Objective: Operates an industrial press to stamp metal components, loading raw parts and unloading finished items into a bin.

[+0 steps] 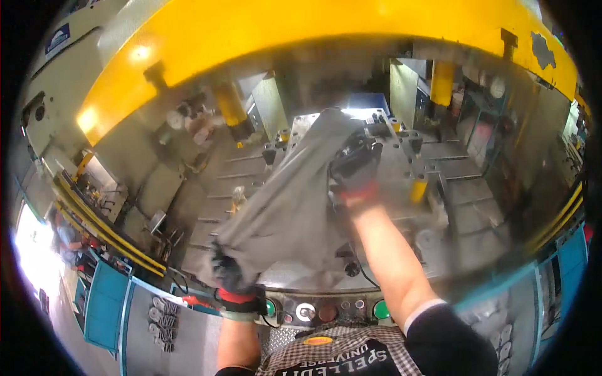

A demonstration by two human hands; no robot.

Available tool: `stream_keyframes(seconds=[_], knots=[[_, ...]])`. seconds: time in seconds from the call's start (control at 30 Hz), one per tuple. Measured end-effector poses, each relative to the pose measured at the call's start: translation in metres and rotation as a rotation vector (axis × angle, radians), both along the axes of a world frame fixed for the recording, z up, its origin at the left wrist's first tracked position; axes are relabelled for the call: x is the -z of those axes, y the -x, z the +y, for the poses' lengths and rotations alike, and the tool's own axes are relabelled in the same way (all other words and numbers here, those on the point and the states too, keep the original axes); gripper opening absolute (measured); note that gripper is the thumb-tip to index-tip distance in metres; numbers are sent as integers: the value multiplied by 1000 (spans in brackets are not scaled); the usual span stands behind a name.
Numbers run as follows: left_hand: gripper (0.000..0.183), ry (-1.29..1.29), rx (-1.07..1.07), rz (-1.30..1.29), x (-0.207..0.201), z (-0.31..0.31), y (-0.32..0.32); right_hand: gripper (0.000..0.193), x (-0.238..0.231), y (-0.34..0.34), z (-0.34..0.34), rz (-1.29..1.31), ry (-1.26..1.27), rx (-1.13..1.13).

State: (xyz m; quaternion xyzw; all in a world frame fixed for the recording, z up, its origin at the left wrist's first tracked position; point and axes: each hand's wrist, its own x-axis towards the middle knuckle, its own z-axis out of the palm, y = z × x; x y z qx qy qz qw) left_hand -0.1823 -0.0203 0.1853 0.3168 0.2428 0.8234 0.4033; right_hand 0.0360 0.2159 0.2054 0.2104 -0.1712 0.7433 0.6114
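Grey sheet [295,207], prob. fabric, lies draped over the lower die [401,160] on the press bed, its near end spread toward the operator; the left hand [229,266] has its gloved fingers closed on the near-left corner, while the right hand [357,163] is on or just above the sheet's right edge, grip n/a: blur & dark glove hide whether the fingers pinch a fold. Main hazard: both hands are below the yellow press beam [345,22] or close to its zone; an unintended stroke, e.g. from a bumped green button [382,309] on the control panel [285,308], could crush the right hand or forearm. Secondary: slack folds could snag on a yellow post [419,190] or die hardware, causing a tear or skewed lie if the left hand pulls hard; the black cable [369,273] near the panel could also catch a sleeve or the sheet hem. Markings: large white caps on the operator's black garment panel [338,363], upside-down in view; yellow oval patch [318,341] above, text too small; dark-blue label [58,39] upper left, w/ white mark, illegible; btn legends n/a at this res.
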Motion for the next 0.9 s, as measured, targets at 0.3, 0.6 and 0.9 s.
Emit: stream_keyframes(seconds=[0.3,0.6,0.9], knots=[[43,11,29,719,23,57,-7,70,-77,48,55,-826,136,544],[28,105,510,-177,37,117,33,37,-55,75,204,-2153,-343,1999],[23,39,500,-342,17,147,11,40,-54,34,178,-1397,-324,1330]])
